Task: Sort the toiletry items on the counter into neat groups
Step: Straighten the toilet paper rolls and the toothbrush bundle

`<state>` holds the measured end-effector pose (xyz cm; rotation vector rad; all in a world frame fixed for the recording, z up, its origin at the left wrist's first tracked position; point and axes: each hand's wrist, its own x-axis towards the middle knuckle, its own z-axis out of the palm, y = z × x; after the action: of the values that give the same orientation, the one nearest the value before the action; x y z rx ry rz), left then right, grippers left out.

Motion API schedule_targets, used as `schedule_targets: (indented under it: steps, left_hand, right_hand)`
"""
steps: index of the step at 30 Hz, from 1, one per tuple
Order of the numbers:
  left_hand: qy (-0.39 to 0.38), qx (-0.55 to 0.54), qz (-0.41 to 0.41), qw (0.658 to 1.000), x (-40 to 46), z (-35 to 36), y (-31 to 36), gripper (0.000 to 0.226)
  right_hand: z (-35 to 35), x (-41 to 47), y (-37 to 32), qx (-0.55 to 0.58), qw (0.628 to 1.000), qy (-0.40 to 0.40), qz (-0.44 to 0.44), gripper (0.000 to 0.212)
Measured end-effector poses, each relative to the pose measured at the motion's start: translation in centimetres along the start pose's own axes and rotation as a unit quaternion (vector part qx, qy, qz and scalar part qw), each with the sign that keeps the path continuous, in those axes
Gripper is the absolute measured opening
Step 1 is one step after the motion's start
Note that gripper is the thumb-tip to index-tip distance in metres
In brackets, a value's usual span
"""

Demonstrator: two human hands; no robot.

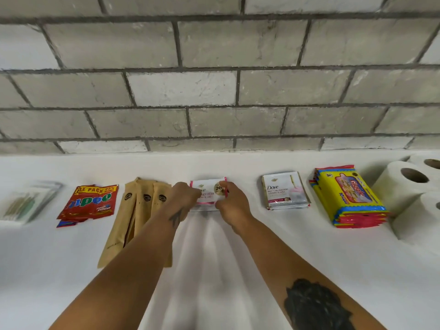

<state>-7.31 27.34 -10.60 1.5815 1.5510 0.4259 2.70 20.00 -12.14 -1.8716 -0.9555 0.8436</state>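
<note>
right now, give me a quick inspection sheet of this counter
surface: white counter, items in a row along the wall
job's things: pink-and-white Dove sachets held in the hands; second Dove sachet stack; red sachets; brown paper sleeves; yellow wipes packs; blurred clear packet; white toilet rolls
clutter: nothing seen
hands: left hand, right hand both pinch the sachets
cables: nothing seen
surroundings: grey block wall

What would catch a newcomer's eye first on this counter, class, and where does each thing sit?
Both hands, left hand and right hand, meet at the centre, their fingers holding a white and pink Dove sachet stack. Far right sits a bright yellow wipes pack stack beside white toilet rolls. Left of the hands lie brown paper sleeves and red sachets.
</note>
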Motion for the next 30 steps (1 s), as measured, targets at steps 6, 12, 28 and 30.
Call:
schedule_targets:
  steps: [6,12,28,30]
  left_hand:
    - [-0.044,-0.097,0.025,0.994,-2.4,1.8,-0.5,0.018]
    - [-0.097,0.142,0.117,0.978,-3.5,2.2,-1.2,0.104]
    - [-0.028,0.283,0.256,0.924,-2.4,3.7,-0.4,0.043]
    - [-0.021,0.272,0.256,0.927,-2.2,3.9,0.1,0.036]
  right_hand:
    - [-2.3,-1.7,2.4,0.042,0.999,0.007,0.008,0.055]
    - [-4.1,-3.2,3.4,-0.195,0.969,-0.001,-0.151,0.061]
    - [-4.7,-2.7,1.6,-0.460,0.853,-0.063,-0.241,0.038]
    - [-4.8,-2.1,1.7,-0.463,0.853,-0.062,-0.233,0.038]
